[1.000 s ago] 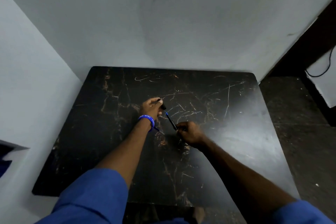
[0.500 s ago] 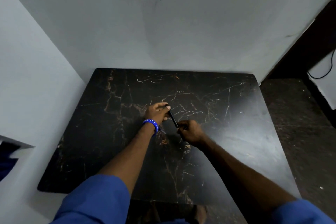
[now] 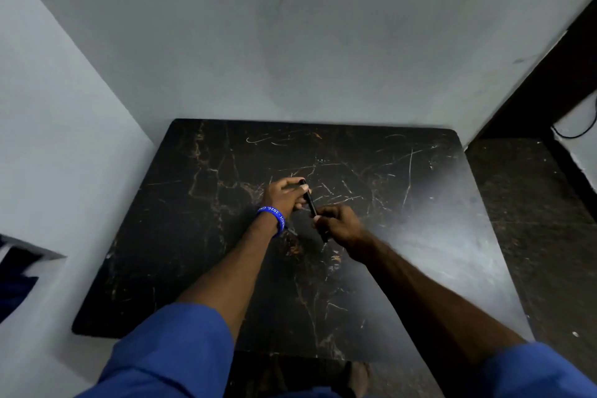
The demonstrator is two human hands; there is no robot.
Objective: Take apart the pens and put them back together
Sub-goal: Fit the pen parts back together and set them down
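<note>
Black marble-look tabletop (image 3: 200, 236): dark slab veined in brown and scratched pale, its far edge against a grey wall (image 3: 290, 58), its left edge close to a second wall.
Pen (image 3: 309, 200): slim, black, held above the middle of the tabletop, slanting from the far left down toward the near right; both hands grip it, one at each end.
Left hand (image 3: 282, 195): fingers curled round the far end of the pen, thumb and fingertips pinching it near its tip.
Right hand (image 3: 336, 224): fingers clenched round the near end of the pen, knuckles up; a short dark length sticks out below the fist toward the near edge.
Hands together: just beside each other, with only a short stretch of pen showing between them.
Wristband (image 3: 273, 216): blue with white lettering too small to read, on the left wrist.
Sleeves (image 3: 168, 352): blue, pushed up both forearms, at the near edge of the view.
Floor (image 3: 533, 220): dark, to the right of the tabletop.
Pen joint: whether the parts are fully seated cannot be told.
</note>
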